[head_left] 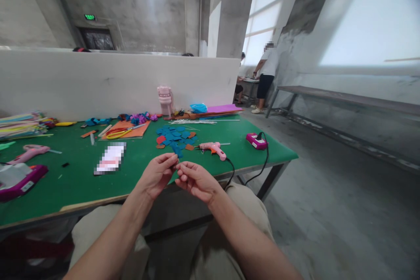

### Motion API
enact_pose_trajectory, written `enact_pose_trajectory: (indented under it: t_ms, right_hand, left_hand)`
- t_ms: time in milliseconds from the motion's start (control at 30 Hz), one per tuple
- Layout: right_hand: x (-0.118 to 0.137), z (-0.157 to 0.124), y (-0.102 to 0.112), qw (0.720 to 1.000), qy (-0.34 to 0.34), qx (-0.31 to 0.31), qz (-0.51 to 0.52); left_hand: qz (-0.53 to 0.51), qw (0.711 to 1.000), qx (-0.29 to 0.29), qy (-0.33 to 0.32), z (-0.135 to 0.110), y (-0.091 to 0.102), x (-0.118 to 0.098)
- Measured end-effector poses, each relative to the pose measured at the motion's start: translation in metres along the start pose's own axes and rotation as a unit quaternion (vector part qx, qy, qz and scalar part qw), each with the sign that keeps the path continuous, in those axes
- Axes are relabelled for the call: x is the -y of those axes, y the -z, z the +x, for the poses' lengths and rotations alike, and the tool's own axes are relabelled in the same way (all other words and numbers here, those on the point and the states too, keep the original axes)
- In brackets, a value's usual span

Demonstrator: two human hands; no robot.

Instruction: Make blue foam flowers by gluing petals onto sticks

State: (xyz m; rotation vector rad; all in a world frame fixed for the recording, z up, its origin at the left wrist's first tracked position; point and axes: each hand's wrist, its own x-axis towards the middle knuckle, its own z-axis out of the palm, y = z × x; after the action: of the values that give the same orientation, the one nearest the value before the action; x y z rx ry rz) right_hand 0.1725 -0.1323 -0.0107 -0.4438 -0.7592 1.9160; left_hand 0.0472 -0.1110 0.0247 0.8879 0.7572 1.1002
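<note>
Over the table's front edge, my left hand (159,171) pinches a blue petal-like piece (177,149) that sticks up beyond its fingertips. My right hand (196,179) is closed close beside it, thumb and forefinger pinched on a thin pale stem (179,161) at the base of the blue piece. Just beyond the hands lies a loose pile of blue cut pieces (172,134), with a few brown and red pieces (160,139) among them. A pink glue gun (212,148) rests on its side to the right of the pile.
On the green table (138,157) lie a phone (110,158), pliers (120,133), a second pink glue gun (31,153) and magenta power boxes (256,141). A black cord (267,162) hangs off the right side. A white partition (114,81) stands behind. People (266,70) work farther off.
</note>
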Motion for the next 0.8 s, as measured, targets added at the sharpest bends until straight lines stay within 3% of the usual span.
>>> enact_pose_trajectory:
  t_ms: [233, 467, 800]
  right_hand:
    - [-0.0004, 0.0007, 0.0009, 0.999, -0.017, 0.025, 0.023]
    - [-0.0017, 0.0011, 0.0017, 0.994, 0.056, -0.031, -0.091]
    - [-0.0013, 0.0013, 0.0021, 0.997, 0.037, -0.011, -0.073]
  left_hand:
    - [0.008, 1.0, 0.014, 0.003, -0.0004, 0.0018, -0.0007]
    - [0.022, 0.999, -0.005, -0.028, -0.0008, 0.0002, -0.0016]
    - [0.022, 0.999, -0.011, -0.03, -0.001, 0.0001, -0.0018]
